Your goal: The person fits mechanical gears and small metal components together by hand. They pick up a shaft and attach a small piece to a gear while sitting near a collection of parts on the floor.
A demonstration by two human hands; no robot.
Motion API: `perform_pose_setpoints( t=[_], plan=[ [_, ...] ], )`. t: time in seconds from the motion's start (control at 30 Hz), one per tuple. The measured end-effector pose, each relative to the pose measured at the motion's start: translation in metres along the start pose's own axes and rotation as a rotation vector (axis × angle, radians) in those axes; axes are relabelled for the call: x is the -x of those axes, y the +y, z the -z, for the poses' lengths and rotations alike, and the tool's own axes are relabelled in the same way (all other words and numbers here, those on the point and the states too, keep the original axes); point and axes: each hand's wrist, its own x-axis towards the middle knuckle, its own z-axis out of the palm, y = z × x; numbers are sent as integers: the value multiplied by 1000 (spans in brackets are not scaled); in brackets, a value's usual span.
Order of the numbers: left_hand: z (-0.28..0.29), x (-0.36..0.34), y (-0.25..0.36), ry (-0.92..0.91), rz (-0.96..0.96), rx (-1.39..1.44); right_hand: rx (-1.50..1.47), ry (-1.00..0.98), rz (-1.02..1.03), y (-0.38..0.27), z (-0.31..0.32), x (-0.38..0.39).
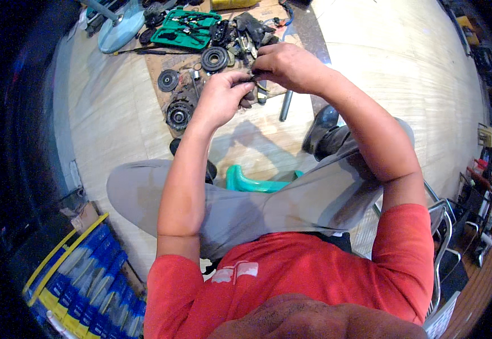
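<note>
My left hand (223,97) and my right hand (289,66) meet above a brown cardboard sheet (154,63). Both have their fingers closed at a small dark piece between them, too hidden to name. Just left of the fingers lies a black ringed wheel (215,59), like a pulley. A smaller dark disc (168,80) and a round, greasy machine part (179,113) lie farther left. Beneath the hands, a tool with a yellowish curved handle (263,88) is partly covered. To the right, a grey metal tube (286,105) rests across the sheet's near edge.
A green tool case (185,28) lies unfolded behind my left hand, beside a heap of dark tools and parts (250,29). A pale blue round base with a pole (120,29) stands far left. Between my legs is a teal plastic piece (260,183). Blue and yellow packages (88,277) sit lower left.
</note>
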Motion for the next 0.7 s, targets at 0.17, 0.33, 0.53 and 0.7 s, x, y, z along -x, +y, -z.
perform_pose_setpoints(
  t=[0.17, 0.33, 0.53, 0.7],
  plan=[
    [-3, 0, -2, 42, 18, 138, -5, 34, -2, -1, 2, -1],
    [-6, -4, -8, 125, -21, 341, -110, 167, -89, -6, -4, -3],
    [-4, -2, -5, 235, -63, 522, -178, 276, -162, -14, -9, -8],
    [-2, -2, -7, 210, -96, 645, -239, 297, -253, -18, -10, -8]
  ],
)
